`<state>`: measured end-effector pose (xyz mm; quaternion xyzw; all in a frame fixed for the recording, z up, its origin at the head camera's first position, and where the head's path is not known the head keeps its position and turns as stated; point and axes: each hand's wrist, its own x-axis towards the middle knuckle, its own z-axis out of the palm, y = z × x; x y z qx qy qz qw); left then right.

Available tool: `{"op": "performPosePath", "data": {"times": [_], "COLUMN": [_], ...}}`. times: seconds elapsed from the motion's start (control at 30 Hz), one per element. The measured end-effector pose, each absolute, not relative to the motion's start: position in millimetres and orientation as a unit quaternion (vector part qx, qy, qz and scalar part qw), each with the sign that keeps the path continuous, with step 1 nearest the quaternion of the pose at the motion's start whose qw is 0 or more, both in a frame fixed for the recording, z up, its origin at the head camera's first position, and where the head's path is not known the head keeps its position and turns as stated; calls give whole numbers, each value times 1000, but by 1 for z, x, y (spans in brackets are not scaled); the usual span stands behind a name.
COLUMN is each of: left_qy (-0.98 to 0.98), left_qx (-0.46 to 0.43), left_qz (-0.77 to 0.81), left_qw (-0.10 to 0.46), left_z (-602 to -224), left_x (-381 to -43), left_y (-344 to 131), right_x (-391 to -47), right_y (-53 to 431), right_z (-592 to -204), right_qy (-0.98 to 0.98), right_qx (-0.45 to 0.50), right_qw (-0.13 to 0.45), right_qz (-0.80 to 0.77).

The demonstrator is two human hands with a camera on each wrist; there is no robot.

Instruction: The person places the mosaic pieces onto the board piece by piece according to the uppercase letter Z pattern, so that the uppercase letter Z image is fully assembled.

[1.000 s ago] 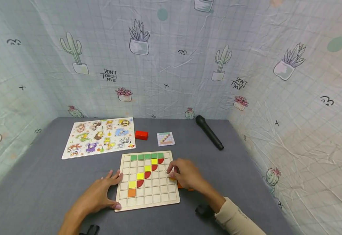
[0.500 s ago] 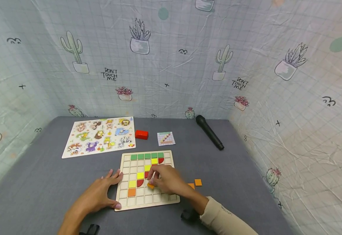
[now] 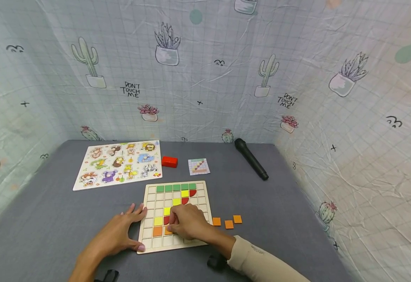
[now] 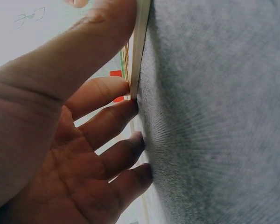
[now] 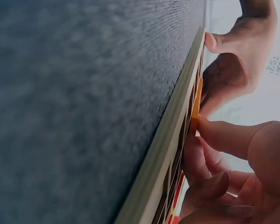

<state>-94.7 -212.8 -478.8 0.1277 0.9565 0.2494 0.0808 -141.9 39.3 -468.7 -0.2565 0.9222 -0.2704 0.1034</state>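
Observation:
In the head view a wooden grid board (image 3: 150, 214) lies on the grey table, with green, yellow, red and orange pieces in its cells. My left hand (image 3: 118, 233) rests against its left edge, fingers spread, thumb at the near left corner. My right hand (image 3: 187, 222) is over the board, pinching an orange square tile (image 3: 168, 230) between thumb and fingertips. That tile sits right beside another orange tile (image 3: 157, 231). In the right wrist view the held tile (image 5: 195, 116) is at the board's surface, under the thumb. My right hand covers several cells.
Three loose orange tiles (image 3: 229, 224) lie right of the board. Behind it are a small pattern card (image 3: 199, 167), a red block (image 3: 169, 162) and an animal puzzle board (image 3: 118, 165). A black microphone (image 3: 251, 159) lies at the back right. Patterned cloth hangs around the table.
My right hand has carried the orange tile leftward from the board's right edge to beside the other orange tile. The loose orange tiles are now uncovered. My left hand has stayed put.

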Motion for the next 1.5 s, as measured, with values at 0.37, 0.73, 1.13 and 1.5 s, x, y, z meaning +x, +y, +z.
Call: {"op": "performPosePath", "data": {"times": [0.37, 0.73, 1.13, 1.5], "left_qy": [958, 960, 960, 959], "left_qx": [143, 117, 114, 114], "left_qz": [240, 239, 239, 239], "left_qw": [60, 89, 93, 96], "left_z": [-481, -478, -477, -476], "left_x": [-92, -95, -96, -95], "left_y": [-214, -211, -210, -210], "right_x": [-144, -150, -157, -154], "right_y": [35, 87, 161, 169], "right_z": [-468, -459, -464, -468], "right_qy": [909, 911, 937, 950], "right_qx": [-288, -238, -183, -171], "right_qw": [106, 119, 75, 69], "right_qz": [-281, -314, -289, -251]}}
